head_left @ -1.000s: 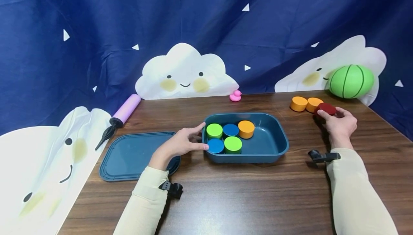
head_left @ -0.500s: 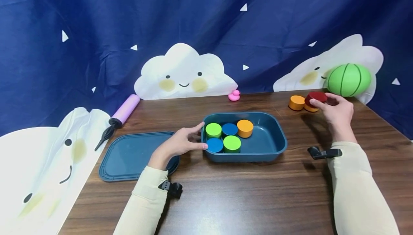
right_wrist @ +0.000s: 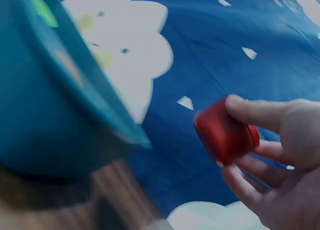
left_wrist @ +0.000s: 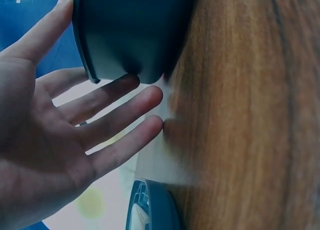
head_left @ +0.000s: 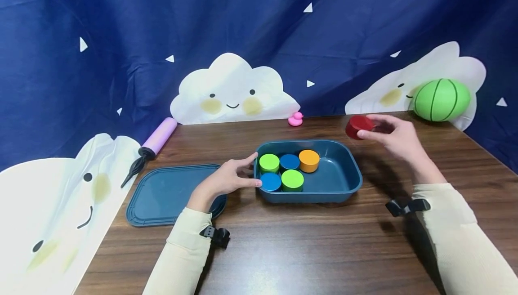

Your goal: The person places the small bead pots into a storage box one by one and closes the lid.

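Note:
My right hand pinches a red round tin between thumb and fingers, raised above the table to the right of a dark blue rectangular box. The right wrist view shows this red tin tilted, its seam visible. Inside the box sit two green tins, two blue tins and an orange tin, mostly in its left half. At the box's left end rests my left hand, fingers mostly straight, thumb and index at the rim. The left wrist view has these fingers spread against and below the wall.
A flat dark blue lid lies left, partly under my left forearm. Behind it is a purple hand pump. A pink rubber duck and a green ball stand along the back edge, before a blue curtain.
My right hand has lifted the red tin from the table at back right and carried it left toward the box. Two orange tins there are now hidden behind the hand. The left hand stays put.

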